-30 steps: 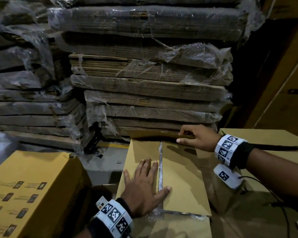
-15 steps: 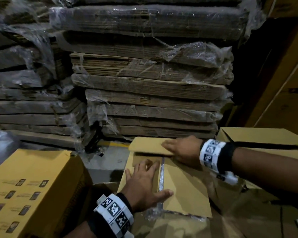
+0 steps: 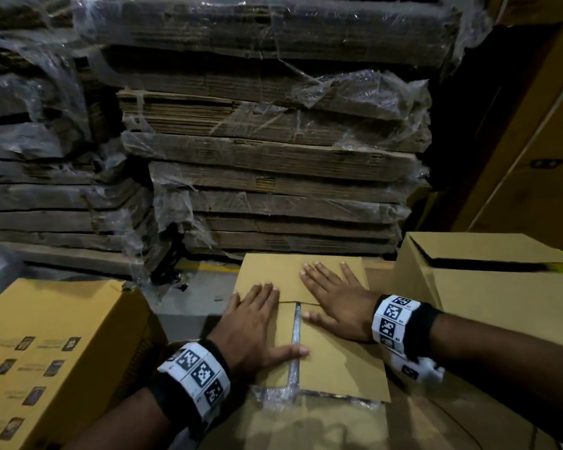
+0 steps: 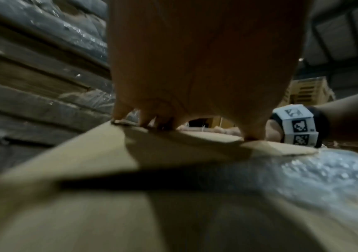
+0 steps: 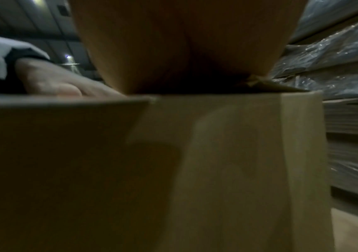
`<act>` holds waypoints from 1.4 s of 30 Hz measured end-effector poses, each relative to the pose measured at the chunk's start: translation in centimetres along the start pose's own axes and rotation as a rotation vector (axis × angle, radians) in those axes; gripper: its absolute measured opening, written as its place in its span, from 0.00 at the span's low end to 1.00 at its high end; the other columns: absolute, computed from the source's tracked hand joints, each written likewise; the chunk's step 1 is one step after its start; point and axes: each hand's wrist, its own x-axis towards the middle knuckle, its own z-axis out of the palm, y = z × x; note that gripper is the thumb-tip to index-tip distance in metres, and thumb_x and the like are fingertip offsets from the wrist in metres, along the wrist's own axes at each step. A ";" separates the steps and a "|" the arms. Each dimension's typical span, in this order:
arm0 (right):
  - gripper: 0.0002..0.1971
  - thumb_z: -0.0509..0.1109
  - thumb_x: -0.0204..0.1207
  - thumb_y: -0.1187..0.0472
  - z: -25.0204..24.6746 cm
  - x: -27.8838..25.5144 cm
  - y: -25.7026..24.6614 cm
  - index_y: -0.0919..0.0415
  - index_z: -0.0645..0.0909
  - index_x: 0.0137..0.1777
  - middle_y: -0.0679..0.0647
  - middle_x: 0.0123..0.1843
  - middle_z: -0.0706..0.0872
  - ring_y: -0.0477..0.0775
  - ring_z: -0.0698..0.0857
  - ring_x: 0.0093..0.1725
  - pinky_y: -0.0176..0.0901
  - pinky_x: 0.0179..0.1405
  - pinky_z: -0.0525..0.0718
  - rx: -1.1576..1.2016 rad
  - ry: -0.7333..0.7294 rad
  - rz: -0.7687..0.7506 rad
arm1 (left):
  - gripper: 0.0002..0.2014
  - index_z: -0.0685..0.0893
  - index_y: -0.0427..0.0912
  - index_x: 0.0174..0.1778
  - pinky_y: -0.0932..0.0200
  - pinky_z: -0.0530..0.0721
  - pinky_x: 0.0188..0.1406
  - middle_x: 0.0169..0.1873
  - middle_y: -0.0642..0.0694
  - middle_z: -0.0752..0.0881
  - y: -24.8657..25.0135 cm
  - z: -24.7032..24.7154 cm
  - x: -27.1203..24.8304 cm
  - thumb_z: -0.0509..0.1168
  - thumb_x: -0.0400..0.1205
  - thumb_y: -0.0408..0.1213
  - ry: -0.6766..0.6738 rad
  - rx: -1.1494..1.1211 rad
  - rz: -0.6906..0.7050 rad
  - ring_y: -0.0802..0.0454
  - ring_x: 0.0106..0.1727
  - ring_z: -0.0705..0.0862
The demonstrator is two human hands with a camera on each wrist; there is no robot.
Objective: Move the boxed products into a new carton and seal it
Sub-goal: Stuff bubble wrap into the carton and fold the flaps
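Pressing flat corrugated carton flaps (image 3: pixel 306 274)

I saw a grey concrete floor (image 3: pixel 189 303) carrying wrapped stacks of flattened cardboard (image 3: pixel 273 177) at the back, a yellow printed carton (image 3: pixel 56 345) at left, and a plain brown carton (image 3: pixel 488 280) at right.

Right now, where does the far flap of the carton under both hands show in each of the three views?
Head: far flap at lower centre, lying flat, fingers of both hands on it.
Left wrist: its raised edge at mid frame, under the left hand.
Right wrist: only a torn corner at right of centre, below the palm.
Shared landmark: the plastic-wrapped stack of flat cardboard.
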 end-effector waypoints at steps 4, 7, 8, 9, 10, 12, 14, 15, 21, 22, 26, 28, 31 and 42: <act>0.43 0.28 0.74 0.28 1.0 -2.4 -1.7 0.53 0.29 0.83 0.49 0.84 0.28 0.50 0.29 0.83 0.66 0.80 0.32 0.001 0.012 -0.066 | 0.59 0.31 0.46 0.85 0.39 0.39 0.86 0.84 0.47 0.30 -0.2 1.3 -0.4 0.38 0.68 0.85 0.021 -0.001 0.027 0.50 0.85 0.30; 0.39 0.32 0.80 0.31 1.9 -3.6 -2.6 0.53 0.28 0.83 0.48 0.84 0.28 0.49 0.27 0.82 0.65 0.80 0.32 0.013 0.069 -0.064 | 0.56 0.29 0.50 0.84 0.36 0.35 0.84 0.82 0.44 0.27 0.0 1.9 0.0 0.35 0.69 0.83 0.035 0.015 0.040 0.46 0.84 0.28; 0.39 0.33 0.80 0.31 2.0 -3.6 -2.6 0.53 0.28 0.83 0.48 0.84 0.28 0.48 0.27 0.82 0.65 0.80 0.33 0.015 0.080 -0.060 | 0.56 0.28 0.52 0.84 0.36 0.34 0.84 0.82 0.44 0.26 -0.1 2.0 0.1 0.35 0.68 0.84 0.030 0.004 0.050 0.45 0.84 0.27; 0.39 0.33 0.80 0.31 2.0 -3.5 -2.4 0.53 0.29 0.83 0.48 0.84 0.28 0.47 0.27 0.82 0.65 0.80 0.33 0.015 0.083 -0.059 | 0.58 0.28 0.53 0.84 0.35 0.32 0.83 0.83 0.45 0.26 -0.4 2.0 0.2 0.36 0.65 0.86 0.013 -0.016 0.069 0.46 0.83 0.25; 0.39 0.33 0.80 0.31 1.8 -3.4 -2.2 0.53 0.29 0.83 0.48 0.84 0.28 0.46 0.27 0.82 0.65 0.80 0.33 0.015 0.078 -0.062 | 0.61 0.28 0.55 0.84 0.36 0.30 0.82 0.83 0.46 0.25 -0.8 1.8 0.4 0.40 0.61 0.88 -0.017 -0.043 0.098 0.47 0.83 0.24; 0.39 0.31 0.79 0.32 1.5 -3.2 -1.7 0.53 0.29 0.84 0.47 0.84 0.29 0.45 0.27 0.82 0.64 0.80 0.33 0.015 0.076 -0.075 | 0.68 0.28 0.59 0.84 0.37 0.27 0.81 0.82 0.50 0.24 -1.9 1.3 0.9 0.49 0.54 0.90 -0.078 -0.090 0.165 0.49 0.82 0.22; 0.39 0.31 0.79 0.32 1.6 -3.0 -1.2 0.53 0.30 0.84 0.47 0.85 0.30 0.45 0.28 0.82 0.63 0.81 0.34 0.007 0.090 -0.080 | 0.70 0.30 0.63 0.83 0.39 0.27 0.81 0.83 0.52 0.25 -2.4 1.2 1.2 0.54 0.50 0.89 -0.072 -0.119 0.196 0.51 0.82 0.22; 0.38 0.31 0.79 0.32 1.6 -2.9 -1.0 0.53 0.30 0.84 0.47 0.85 0.31 0.44 0.29 0.82 0.63 0.81 0.34 0.006 0.090 -0.078 | 0.70 0.30 0.64 0.83 0.39 0.28 0.82 0.83 0.52 0.25 -2.3 1.3 1.3 0.54 0.49 0.89 -0.048 -0.117 0.191 0.51 0.82 0.23; 0.45 0.27 0.70 0.29 0.5 -2.7 0.6 0.52 0.34 0.85 0.47 0.86 0.35 0.44 0.35 0.84 0.61 0.82 0.34 0.018 0.051 -0.026 | 0.70 0.27 0.59 0.83 0.34 0.31 0.82 0.83 0.47 0.26 0.2 2.5 2.3 0.44 0.48 0.91 0.044 -0.065 0.115 0.46 0.83 0.25; 0.46 0.28 0.70 0.28 0.4 -3.1 0.6 0.53 0.34 0.85 0.48 0.86 0.35 0.45 0.34 0.84 0.61 0.82 0.34 0.016 0.034 -0.032 | 0.70 0.27 0.59 0.83 0.34 0.31 0.82 0.84 0.47 0.27 0.5 2.6 2.5 0.43 0.49 0.91 0.061 -0.060 0.102 0.46 0.84 0.25; 0.46 0.42 0.76 0.28 1.0 -4.7 -0.4 0.56 0.34 0.85 0.51 0.85 0.31 0.49 0.31 0.84 0.63 0.81 0.34 -0.013 0.008 -0.049 | 0.67 0.30 0.59 0.84 0.35 0.30 0.82 0.85 0.47 0.29 0.8 3.1 2.6 0.39 0.52 0.91 0.086 -0.077 0.089 0.47 0.84 0.27; 0.47 0.43 0.76 0.27 1.7 -4.6 -0.8 0.57 0.34 0.85 0.53 0.85 0.31 0.51 0.31 0.84 0.65 0.81 0.34 -0.032 0.036 -0.034 | 0.66 0.31 0.59 0.84 0.35 0.30 0.82 0.85 0.48 0.30 0.8 3.1 2.5 0.37 0.52 0.91 0.098 -0.086 0.080 0.47 0.84 0.27; 0.49 0.38 0.74 0.24 2.4 -3.9 -1.1 0.58 0.35 0.85 0.55 0.86 0.33 0.53 0.33 0.84 0.70 0.80 0.38 -0.058 0.096 -0.015 | 0.61 0.33 0.60 0.85 0.35 0.31 0.82 0.86 0.48 0.32 1.1 2.9 2.7 0.37 0.58 0.88 0.118 -0.093 0.042 0.48 0.85 0.29; 0.35 0.63 0.81 0.47 2.6 -7.6 -0.9 0.51 0.52 0.85 0.48 0.87 0.52 0.43 0.44 0.85 0.54 0.85 0.42 0.320 0.205 -0.149 | 0.65 0.44 0.60 0.86 0.37 0.35 0.84 0.87 0.51 0.42 1.6 3.4 2.7 0.42 0.52 0.90 0.239 -0.189 -0.012 0.51 0.87 0.37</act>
